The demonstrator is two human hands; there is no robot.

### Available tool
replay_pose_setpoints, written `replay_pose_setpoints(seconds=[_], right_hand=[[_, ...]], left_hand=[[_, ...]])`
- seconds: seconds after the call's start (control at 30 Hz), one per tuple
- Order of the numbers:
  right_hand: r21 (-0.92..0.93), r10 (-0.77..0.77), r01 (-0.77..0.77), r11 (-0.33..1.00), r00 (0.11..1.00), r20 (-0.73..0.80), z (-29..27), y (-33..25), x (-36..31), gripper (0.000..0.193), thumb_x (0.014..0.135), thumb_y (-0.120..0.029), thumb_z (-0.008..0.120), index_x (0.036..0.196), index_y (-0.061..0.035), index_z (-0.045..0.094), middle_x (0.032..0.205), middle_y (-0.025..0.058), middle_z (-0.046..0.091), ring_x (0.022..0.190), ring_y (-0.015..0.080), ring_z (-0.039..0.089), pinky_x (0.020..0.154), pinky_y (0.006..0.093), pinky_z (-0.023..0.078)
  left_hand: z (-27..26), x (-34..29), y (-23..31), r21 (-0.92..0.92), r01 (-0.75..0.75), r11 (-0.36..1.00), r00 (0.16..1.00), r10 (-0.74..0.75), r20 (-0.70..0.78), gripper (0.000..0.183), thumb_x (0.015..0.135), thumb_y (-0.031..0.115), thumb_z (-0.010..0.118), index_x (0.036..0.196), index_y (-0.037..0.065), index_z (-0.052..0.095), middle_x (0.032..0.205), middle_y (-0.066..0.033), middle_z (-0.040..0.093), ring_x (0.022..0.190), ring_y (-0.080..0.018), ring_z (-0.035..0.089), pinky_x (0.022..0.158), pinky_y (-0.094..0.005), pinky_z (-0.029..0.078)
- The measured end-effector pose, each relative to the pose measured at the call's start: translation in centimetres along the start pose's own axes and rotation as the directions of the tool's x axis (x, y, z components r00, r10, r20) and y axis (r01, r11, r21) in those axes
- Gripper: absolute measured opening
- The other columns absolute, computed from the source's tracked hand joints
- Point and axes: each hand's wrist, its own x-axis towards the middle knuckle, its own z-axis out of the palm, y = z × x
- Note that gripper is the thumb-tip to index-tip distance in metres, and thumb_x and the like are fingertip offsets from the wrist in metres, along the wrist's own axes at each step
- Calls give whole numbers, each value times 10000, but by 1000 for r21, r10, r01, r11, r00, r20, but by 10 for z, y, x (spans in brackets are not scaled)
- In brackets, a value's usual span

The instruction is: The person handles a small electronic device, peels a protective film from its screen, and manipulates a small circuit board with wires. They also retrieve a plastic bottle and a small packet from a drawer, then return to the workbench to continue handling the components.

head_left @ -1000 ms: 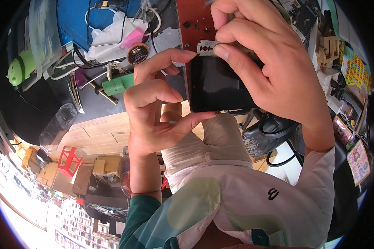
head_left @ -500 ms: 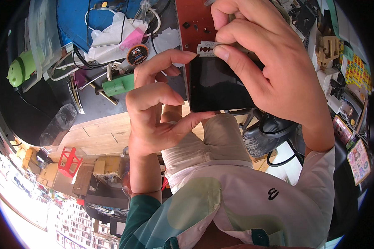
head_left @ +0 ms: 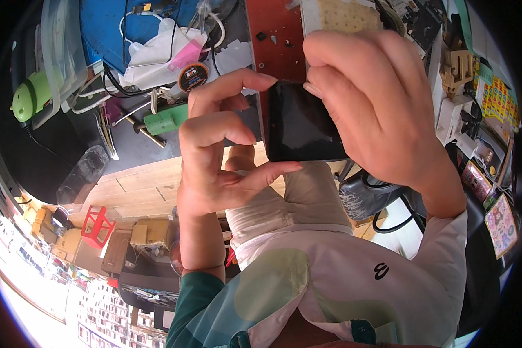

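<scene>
A black, glossy phone [head_left: 301, 124] lies flat in my left hand [head_left: 220, 139]. My index fingertip is at its upper left corner, and the thumb is under its lower edge. The other left fingers are curled beside it. Over the phone's right side bends my right hand [head_left: 377, 104], its fingers drawn together and the thumb tip at the upper edge. Whatever those fingers hold is hidden; the razor blade seen earlier does not show now. The phone's right end is covered by this hand.
Beyond the phone is a red work surface [head_left: 277, 49] with small dark fragments, and a beige pad [head_left: 342, 16] beside it. Cables, a white face mask [head_left: 156, 52] and a green cylinder [head_left: 166, 119] crowd the left. A black chair [head_left: 362, 197] stands right of my legs.
My right hand has turned and moved down toward the phone's right side, its fingers curling in. The razor blade it pinched has gone out of sight. The phone has tilted slightly.
</scene>
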Motion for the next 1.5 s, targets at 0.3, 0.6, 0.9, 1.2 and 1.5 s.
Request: replay_pose_setpoints(seconds=[0.3, 0.6, 0.9, 1.2, 1.5], right_hand=[[198, 154, -186, 963, 974, 168, -10, 3, 14, 140, 812, -18, 730, 876, 8, 608, 1067, 128, 542, 895, 281, 534, 799, 386, 445], [246, 50, -62, 967, 997, 56, -3, 17, 7, 160, 820, -44, 746, 862, 10, 601, 1077, 133, 532, 915, 275, 532, 820, 387, 428], [244, -6, -13, 970, 997, 75, 13, 32, 0, 159, 844, -22, 730, 859, 16, 576, 1096, 155, 487, 953, 328, 525, 856, 420, 433], [390, 101, -166, 906, 978, 182, -9, 21, 14, 151, 865, -11, 712, 844, 23, 567, 1081, 146, 463, 983, 306, 517, 867, 404, 424], [426, 126, -204, 881, 971, 205, -13, 19, 17, 155, 870, -14, 711, 848, 19, 561, 1080, 147, 455, 972, 303, 509, 857, 403, 419]], left_hand=[[-5, 1, -12, -56, -14, 998, 999, 16, 29, 813, 609, 124, 1023, 1171, 153, 436, 1356, -326, 577, 1273, -359, 565, 1029, -417, 425], [-5, 2, -7, -43, 1, 999, 1000, 0, 29, 826, 593, 163, 1039, 1150, 152, 429, 1345, -323, 586, 1259, -351, 575, 1009, -405, 425], [-2, 2, -6, -14, -10, 1000, 1000, 10, 21, 828, 587, 189, 1045, 1135, 150, 425, 1341, -318, 589, 1224, -338, 583, 971, -403, 434], [-1, 2, -3, 31, -11, 999, 1000, 11, 20, 826, 583, 202, 1047, 1112, 137, 415, 1330, -325, 594, 1199, -317, 592, 947, -393, 445], [1, 2, -2, 66, -16, 998, 1000, 16, 9, 824, 578, 216, 1049, 1094, 137, 410, 1318, -326, 604, 1142, -296, 606, 923, -387, 453]])
